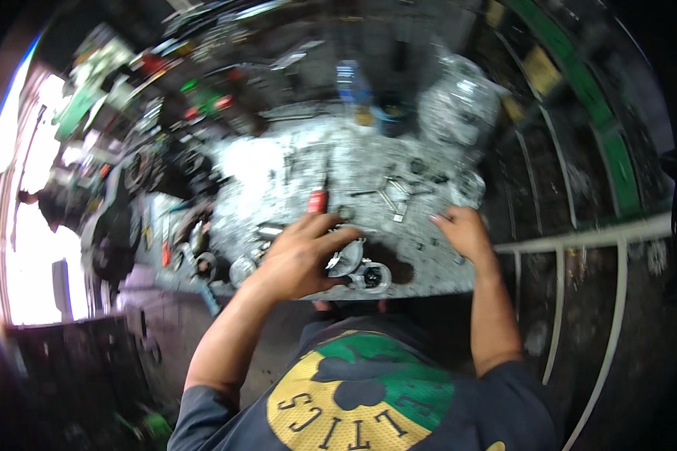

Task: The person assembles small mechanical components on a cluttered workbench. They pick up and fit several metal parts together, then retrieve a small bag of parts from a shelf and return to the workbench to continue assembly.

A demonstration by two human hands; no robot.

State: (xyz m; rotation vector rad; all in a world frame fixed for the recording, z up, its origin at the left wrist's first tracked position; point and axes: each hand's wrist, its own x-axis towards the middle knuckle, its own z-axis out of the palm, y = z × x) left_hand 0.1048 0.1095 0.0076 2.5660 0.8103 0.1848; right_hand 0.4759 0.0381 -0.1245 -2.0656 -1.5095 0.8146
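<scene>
Our left hand [302, 259] had its grip clamped on a round silver metal engine part [352, 264] at the near edge of the grimy grey bench [278, 169]. At three o'clock, our right hand [462, 231] lay flat, fingers spread, empty. At twelve o'clock lay a red-handled tool [317, 200].

- A grimy, grey metal-topped workbench [293, 169], scuffed and stained, fills the middle of the view.
- A red-handled tool [317, 200] lies near its centre.
- Silver metal wrenches [390, 197] lie scattered just right of it.
- A round silver metal engine part [353, 264] sits at the near edge.
- A blue plastic bottle [347, 81] stands at the far side.
- A large, crumpled silvery mass [459, 98] rests at the far right corner.
</scene>
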